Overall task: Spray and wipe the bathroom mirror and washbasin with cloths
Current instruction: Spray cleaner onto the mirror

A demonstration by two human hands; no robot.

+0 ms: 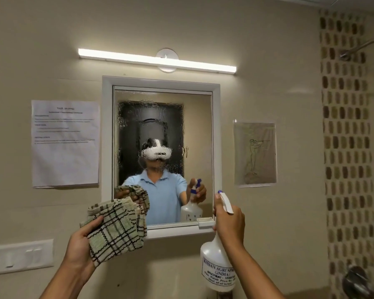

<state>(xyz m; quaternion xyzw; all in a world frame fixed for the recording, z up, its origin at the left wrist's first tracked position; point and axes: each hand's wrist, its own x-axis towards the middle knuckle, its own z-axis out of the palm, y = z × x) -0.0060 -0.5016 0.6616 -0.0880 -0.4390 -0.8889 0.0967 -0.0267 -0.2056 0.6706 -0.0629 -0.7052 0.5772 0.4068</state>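
Head view: right hand grips spray bottle.

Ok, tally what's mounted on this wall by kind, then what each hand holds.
Framed mirror, wet with spray: 1
Lit tube light: 1
Paper sheets taped up, printed notice and line drawing: 2
White switch panel: 1
Checked green cloth, left hand: 1
White spray bottle, right hand: 1
Total: 7

Both arms raised — left hand gripping, right hand gripping.
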